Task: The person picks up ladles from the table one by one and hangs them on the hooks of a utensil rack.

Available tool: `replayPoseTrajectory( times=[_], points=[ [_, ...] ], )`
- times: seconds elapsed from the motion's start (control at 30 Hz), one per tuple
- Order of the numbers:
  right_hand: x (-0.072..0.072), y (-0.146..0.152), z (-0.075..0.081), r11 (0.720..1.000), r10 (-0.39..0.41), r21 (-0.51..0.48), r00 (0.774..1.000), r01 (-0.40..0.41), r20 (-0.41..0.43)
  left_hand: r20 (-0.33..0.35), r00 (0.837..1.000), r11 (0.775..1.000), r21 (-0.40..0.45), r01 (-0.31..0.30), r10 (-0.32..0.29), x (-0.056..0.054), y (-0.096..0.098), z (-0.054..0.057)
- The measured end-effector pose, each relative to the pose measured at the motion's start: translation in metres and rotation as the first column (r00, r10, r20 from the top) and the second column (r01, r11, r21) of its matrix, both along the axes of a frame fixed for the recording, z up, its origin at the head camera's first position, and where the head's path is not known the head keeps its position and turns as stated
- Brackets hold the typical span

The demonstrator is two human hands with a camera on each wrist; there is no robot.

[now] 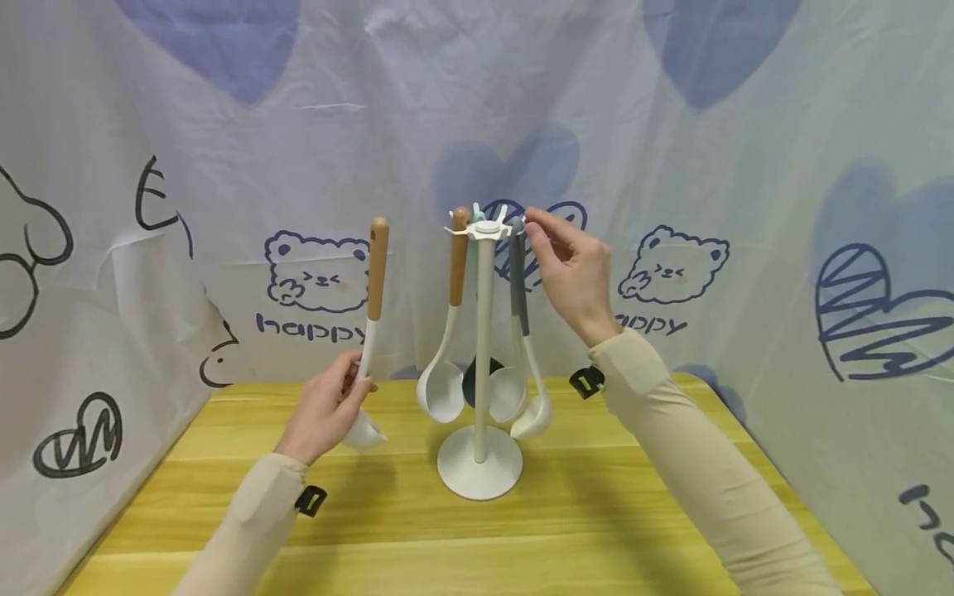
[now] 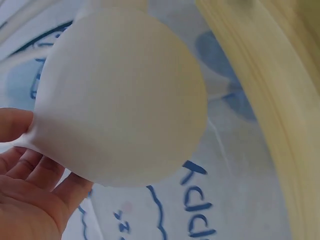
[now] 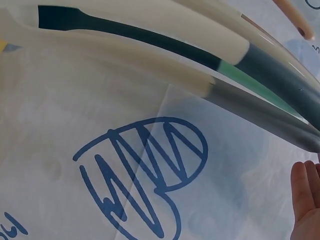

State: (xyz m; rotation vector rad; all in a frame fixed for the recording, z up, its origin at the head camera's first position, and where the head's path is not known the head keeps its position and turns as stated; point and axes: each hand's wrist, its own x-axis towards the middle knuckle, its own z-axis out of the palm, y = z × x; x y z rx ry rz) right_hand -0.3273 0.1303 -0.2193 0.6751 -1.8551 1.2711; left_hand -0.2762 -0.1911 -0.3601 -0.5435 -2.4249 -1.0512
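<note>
My left hand (image 1: 322, 411) grips a white ladle (image 1: 378, 269) with a wooden handle by its white shank, just above the bowl. The ladle stands upright, handle up, left of a white utensil stand (image 1: 483, 314). In the left wrist view its round bowl (image 2: 125, 100) fills the middle. At the top of the stand, my right hand (image 1: 577, 277) pinches with thumb and forefinger at the upper end of a grey-handled ladle (image 1: 518, 277). Two grey handles show side by side in the right wrist view, the lower grey handle (image 3: 265, 115) ending close to the fingers (image 3: 304, 192).
Another wooden-handled ladle (image 1: 459, 269) hangs on the stand's left side. Behind the post hang a dark ladle (image 1: 471, 385) and a white bowl (image 1: 507, 393). The round base (image 1: 480, 484) rests on a wood-grain table (image 1: 417, 546), with a printed curtain (image 1: 402, 124) around it.
</note>
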Motion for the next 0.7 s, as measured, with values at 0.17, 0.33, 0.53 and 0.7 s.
replayPoseTrajectory(
  times=[0.17, 0.33, 0.53, 0.7],
  points=[
    [-0.001, -0.001, 0.001, 1.000, 0.023, -0.012, 1.000, -0.023, -0.004, -0.021, 0.998, 0.998, 0.005, 0.059, -0.059, 0.004, 0.013, 0.007],
    [-0.001, -0.001, 0.004, 0.999, 0.042, -0.010, 0.999, -0.042, -0.015, -0.051, 0.995, 0.996, -0.005, 0.085, -0.086, 0.003, 0.021, 0.011],
    [-0.001, -0.002, 0.004, 0.998, 0.061, 0.026, 0.998, -0.060, -0.026, -0.073, 0.993, 0.995, -0.005, 0.096, -0.096, 0.001, 0.025, 0.014],
    [-0.001, -0.002, 0.007, 0.998, 0.050, 0.042, 0.998, -0.048, -0.044, -0.076, 0.989, 0.992, 0.011, 0.124, -0.123, 0.000, 0.029, 0.015]
  ],
)
